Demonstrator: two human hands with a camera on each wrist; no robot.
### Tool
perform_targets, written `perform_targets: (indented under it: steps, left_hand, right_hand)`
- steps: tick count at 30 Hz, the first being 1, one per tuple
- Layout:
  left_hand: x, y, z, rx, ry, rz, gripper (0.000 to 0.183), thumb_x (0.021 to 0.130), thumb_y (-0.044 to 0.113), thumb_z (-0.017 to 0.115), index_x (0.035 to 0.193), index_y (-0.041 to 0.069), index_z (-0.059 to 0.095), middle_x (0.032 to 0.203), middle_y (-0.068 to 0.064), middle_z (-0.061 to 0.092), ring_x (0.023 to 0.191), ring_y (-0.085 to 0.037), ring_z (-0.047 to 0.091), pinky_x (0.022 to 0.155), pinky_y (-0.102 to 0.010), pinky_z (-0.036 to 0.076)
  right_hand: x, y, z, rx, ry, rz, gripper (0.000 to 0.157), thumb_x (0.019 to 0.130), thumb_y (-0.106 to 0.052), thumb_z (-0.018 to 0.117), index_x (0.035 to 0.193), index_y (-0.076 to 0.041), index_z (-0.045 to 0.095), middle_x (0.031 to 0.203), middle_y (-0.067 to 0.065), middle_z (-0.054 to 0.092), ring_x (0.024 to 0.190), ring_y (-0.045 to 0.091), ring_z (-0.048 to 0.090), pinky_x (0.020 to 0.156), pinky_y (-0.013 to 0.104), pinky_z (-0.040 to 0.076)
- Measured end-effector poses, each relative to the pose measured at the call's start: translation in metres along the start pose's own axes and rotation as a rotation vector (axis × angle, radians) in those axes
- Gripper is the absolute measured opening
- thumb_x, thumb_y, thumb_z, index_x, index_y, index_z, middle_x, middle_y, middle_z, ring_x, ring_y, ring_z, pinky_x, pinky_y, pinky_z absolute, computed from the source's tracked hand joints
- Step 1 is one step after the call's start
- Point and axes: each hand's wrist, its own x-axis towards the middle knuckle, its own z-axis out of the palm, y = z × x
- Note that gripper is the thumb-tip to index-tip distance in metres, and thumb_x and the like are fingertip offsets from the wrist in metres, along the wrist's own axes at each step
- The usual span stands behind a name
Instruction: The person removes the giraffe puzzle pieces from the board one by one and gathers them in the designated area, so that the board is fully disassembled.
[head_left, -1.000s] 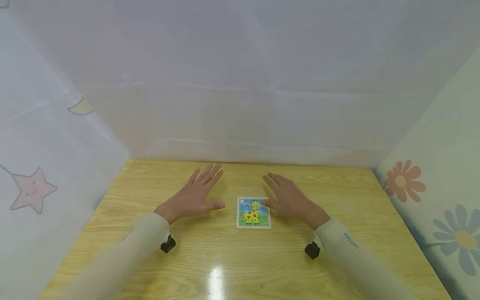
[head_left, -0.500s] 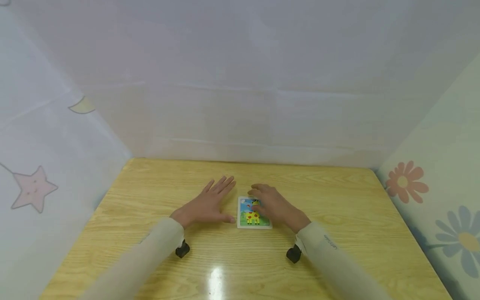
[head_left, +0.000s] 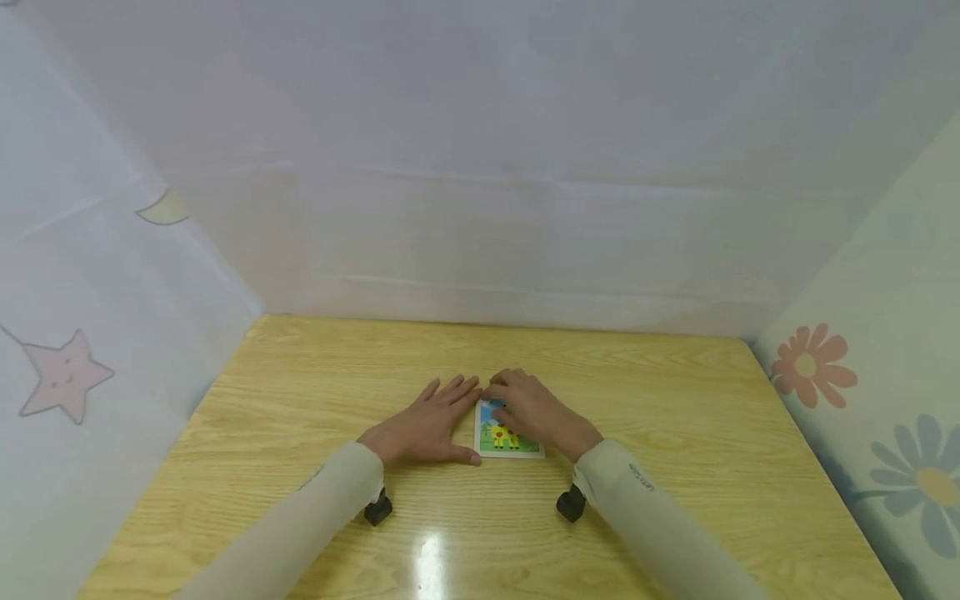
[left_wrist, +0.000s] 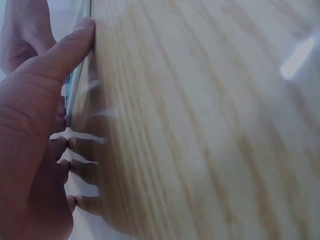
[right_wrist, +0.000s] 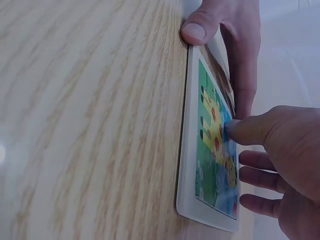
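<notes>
A small square giraffe puzzle (head_left: 487, 442) with a pale frame lies flat on the wooden table. My left hand (head_left: 423, 429) rests along its left side, fingers spread and straight. In the left wrist view the left thumb (left_wrist: 75, 47) reaches the near corner of the frame. From the right, my right hand (head_left: 536, 412) covers the upper right of the picture. The right wrist view has the right thumb (right_wrist: 245, 129) on the giraffe picture (right_wrist: 212, 135), while the other fingers (right_wrist: 257, 175) extend along the far edge of the frame.
The table (head_left: 660, 400) has pale wood grain and a bright glare spot near its front. A plain white sheet (head_left: 480, 250) hangs behind it. Patterned sheets stand at both sides, with a pink star (head_left: 67, 375) on the left and a red flower (head_left: 808, 364) on the right.
Both hands have moved inward to the puzzle. The left hand has come to its left side, and the right hand has slid left over the picture. The puzzle has stayed in place.
</notes>
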Motion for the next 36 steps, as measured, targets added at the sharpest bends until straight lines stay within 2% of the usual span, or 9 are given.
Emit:
perform_targets:
  steps: [11, 17, 24, 31, 36]
  left_hand:
    - [0.000, -0.001, 0.002, -0.014, -0.001, -0.005, 0.113, 0.093, 0.077, 0.064, 0.172, 0.011, 0.018, 0.182, -0.008, 0.009, 0.170, -0.035, 0.007, 0.137, -0.065, 0.005]
    - [-0.001, 0.001, -0.001, 0.007, -0.022, -0.017, 0.110, 0.094, 0.079, 0.059, 0.173, 0.014, 0.017, 0.183, -0.006, 0.008, 0.170, -0.033, 0.006, 0.137, -0.063, 0.006]
    - [-0.001, 0.002, -0.001, 0.026, -0.025, -0.024, 0.110, 0.094, 0.079, 0.058, 0.174, 0.018, 0.014, 0.183, -0.005, 0.007, 0.170, -0.032, 0.006, 0.138, -0.062, 0.006]
    - [0.000, 0.003, -0.002, 0.025, -0.003, -0.015, 0.109, 0.094, 0.077, 0.061, 0.174, 0.018, 0.015, 0.182, -0.008, 0.010, 0.170, -0.035, 0.010, 0.137, -0.064, 0.010]
    - [-0.001, 0.003, -0.003, 0.025, -0.004, -0.011, 0.110, 0.094, 0.075, 0.063, 0.174, 0.018, 0.013, 0.182, -0.010, 0.012, 0.169, -0.036, 0.011, 0.136, -0.064, 0.010]
  right_hand:
    - [-0.001, -0.006, -0.004, -0.031, -0.033, -0.003, 0.037, 0.107, -0.023, 0.066, 0.144, -0.016, 0.066, 0.152, 0.011, 0.059, 0.139, 0.032, 0.055, 0.116, 0.056, 0.051]
    - [0.000, -0.006, -0.006, -0.010, -0.058, -0.007, 0.040, 0.107, -0.023, 0.067, 0.147, -0.014, 0.065, 0.154, 0.011, 0.057, 0.143, 0.033, 0.053, 0.118, 0.058, 0.049]
    - [0.001, -0.004, -0.009, -0.011, -0.078, -0.018, 0.043, 0.107, -0.026, 0.067, 0.149, -0.015, 0.063, 0.151, 0.010, 0.058, 0.140, 0.031, 0.054, 0.116, 0.055, 0.050]
    - [0.004, -0.005, -0.011, 0.043, -0.054, -0.018, 0.035, 0.104, -0.025, 0.072, 0.137, -0.016, 0.064, 0.144, 0.008, 0.062, 0.136, 0.031, 0.057, 0.118, 0.057, 0.048]
    - [0.004, -0.008, -0.009, 0.028, -0.013, -0.024, 0.031, 0.101, -0.023, 0.076, 0.129, -0.017, 0.065, 0.133, 0.002, 0.068, 0.131, 0.026, 0.062, 0.123, 0.055, 0.041]
